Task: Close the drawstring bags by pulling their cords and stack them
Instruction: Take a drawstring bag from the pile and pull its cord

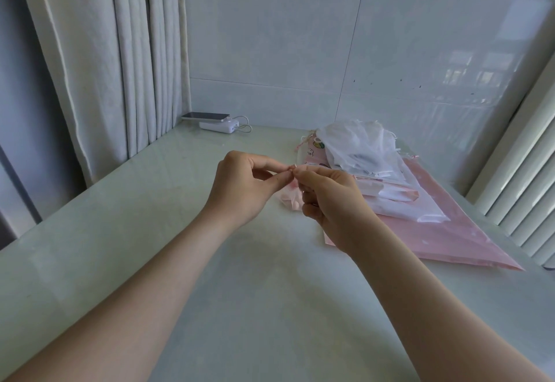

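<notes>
pink bag (289,200) is bunched just below fingers (271,168) pinching its top.

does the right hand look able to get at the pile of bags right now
Probably yes: the pile of bags lies just beside the right hand, nothing between. But its grip is busy pinching the small pink bag with the left hand, so it must let go first.
</notes>
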Demonstrator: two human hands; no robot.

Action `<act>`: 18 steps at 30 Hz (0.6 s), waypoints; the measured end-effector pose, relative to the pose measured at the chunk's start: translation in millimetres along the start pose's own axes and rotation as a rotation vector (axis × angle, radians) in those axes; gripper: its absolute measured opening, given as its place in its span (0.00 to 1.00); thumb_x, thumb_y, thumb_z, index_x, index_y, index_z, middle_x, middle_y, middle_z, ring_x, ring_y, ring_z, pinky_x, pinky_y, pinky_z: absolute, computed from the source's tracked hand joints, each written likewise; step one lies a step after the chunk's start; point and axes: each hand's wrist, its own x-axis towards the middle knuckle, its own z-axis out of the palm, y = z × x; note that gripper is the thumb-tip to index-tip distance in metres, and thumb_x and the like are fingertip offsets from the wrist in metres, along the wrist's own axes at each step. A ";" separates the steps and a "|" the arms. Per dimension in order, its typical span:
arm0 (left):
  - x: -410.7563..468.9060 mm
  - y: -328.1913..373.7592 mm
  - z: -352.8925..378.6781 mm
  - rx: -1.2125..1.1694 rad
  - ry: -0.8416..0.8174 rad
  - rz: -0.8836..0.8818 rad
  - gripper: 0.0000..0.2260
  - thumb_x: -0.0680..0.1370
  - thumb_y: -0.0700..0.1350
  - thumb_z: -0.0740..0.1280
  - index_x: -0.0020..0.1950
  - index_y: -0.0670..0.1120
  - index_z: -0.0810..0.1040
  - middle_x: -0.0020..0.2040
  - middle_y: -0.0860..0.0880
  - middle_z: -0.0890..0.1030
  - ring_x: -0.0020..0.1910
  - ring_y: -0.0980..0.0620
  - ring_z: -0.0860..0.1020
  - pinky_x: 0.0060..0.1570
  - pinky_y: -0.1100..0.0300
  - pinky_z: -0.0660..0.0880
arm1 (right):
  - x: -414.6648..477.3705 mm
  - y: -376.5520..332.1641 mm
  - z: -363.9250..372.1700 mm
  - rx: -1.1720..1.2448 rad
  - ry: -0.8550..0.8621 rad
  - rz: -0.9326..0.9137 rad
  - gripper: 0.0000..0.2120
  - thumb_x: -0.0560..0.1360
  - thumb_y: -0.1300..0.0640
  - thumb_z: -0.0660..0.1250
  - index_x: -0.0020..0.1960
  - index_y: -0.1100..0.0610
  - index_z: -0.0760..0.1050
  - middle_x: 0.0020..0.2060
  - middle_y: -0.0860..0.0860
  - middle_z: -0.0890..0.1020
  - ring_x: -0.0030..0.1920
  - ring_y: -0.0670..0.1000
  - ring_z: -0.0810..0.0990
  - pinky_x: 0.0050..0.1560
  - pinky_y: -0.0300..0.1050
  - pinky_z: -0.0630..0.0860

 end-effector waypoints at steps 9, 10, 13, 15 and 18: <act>6.4 8.9 2.6 -0.207 -0.150 -0.273 0.10 0.73 0.51 0.60 0.39 0.46 0.74 0.38 0.53 0.78 0.42 0.52 0.77 0.47 0.54 0.71 | -2.9 -0.8 3.1 -0.052 0.028 -0.055 0.08 0.81 0.59 0.69 0.51 0.63 0.84 0.28 0.45 0.74 0.27 0.47 0.64 0.29 0.40 0.64; 6.0 9.2 0.8 -0.237 -0.156 -0.297 0.09 0.71 0.51 0.58 0.36 0.47 0.72 0.37 0.53 0.77 0.42 0.51 0.77 0.48 0.52 0.70 | -3.3 -1.5 2.7 -0.064 0.034 -0.058 0.08 0.82 0.59 0.68 0.51 0.63 0.83 0.27 0.43 0.75 0.27 0.46 0.64 0.28 0.39 0.64; 5.5 8.0 -4.5 -0.228 -0.184 -0.317 0.14 0.73 0.54 0.55 0.32 0.48 0.68 0.36 0.50 0.78 0.38 0.50 0.78 0.50 0.49 0.69 | -3.3 -2.4 1.4 -0.091 0.042 -0.066 0.08 0.81 0.59 0.68 0.49 0.63 0.83 0.25 0.42 0.72 0.25 0.46 0.63 0.28 0.39 0.63; 5.4 7.5 -3.5 -0.192 -0.233 -0.342 0.24 0.81 0.59 0.52 0.34 0.46 0.73 0.36 0.46 0.83 0.37 0.49 0.79 0.49 0.50 0.70 | -4.0 -2.4 1.7 -0.106 0.032 -0.071 0.09 0.81 0.59 0.68 0.49 0.65 0.83 0.25 0.44 0.69 0.25 0.46 0.62 0.28 0.40 0.63; 4.5 9.3 -0.5 -0.138 -0.276 -0.340 0.32 0.84 0.67 0.52 0.42 0.44 0.81 0.33 0.45 0.82 0.40 0.47 0.82 0.49 0.51 0.75 | -6.0 -2.2 4.2 -0.137 0.014 -0.085 0.10 0.81 0.59 0.68 0.51 0.66 0.83 0.25 0.43 0.68 0.24 0.45 0.63 0.28 0.40 0.63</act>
